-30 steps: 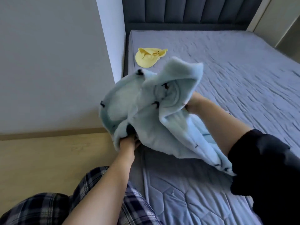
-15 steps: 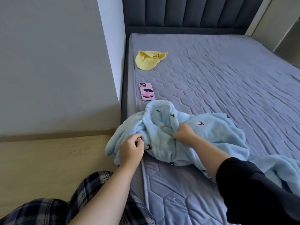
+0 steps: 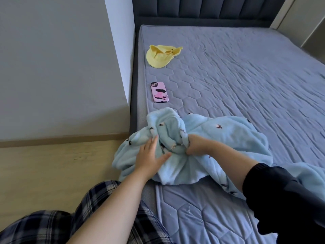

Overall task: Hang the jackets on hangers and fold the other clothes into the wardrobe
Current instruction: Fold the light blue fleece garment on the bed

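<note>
Left hand (image 3: 149, 155) lies flat on the light blue fleece garment (image 3: 228, 138), fingers straight and a little spread, thumb angled out toward the right hand, palm pressing the cloth down. Right hand (image 3: 195, 144), just beside it, is curled into a fist around a bunched fold of the same garment, fingertips buried in the fabric. A raised, rumpled ridge of fleece stands between and just beyond the two hands.

The garment, printed with small dark birds, is heaped on the near corner of the bed (image 3: 246, 76). It spreads out to the right of the right hand and under that forearm, and its edge to the left of the left hand hangs over the side of the mattress above the wooden floor (image 3: 52, 169).

Beyond the left hand a phone (image 3: 159, 92) in a pink case lies face down on the quilted grey mattress, clear of the fleece. Farther out in the same direction sits a yellow cap (image 3: 158, 57), near the dark padded headboard (image 3: 202, 9).

A black sleeve (image 3: 281, 199) covers the right upper arm, the left forearm is bare, and plaid trousers (image 3: 44, 226) show below the left arm.
</note>
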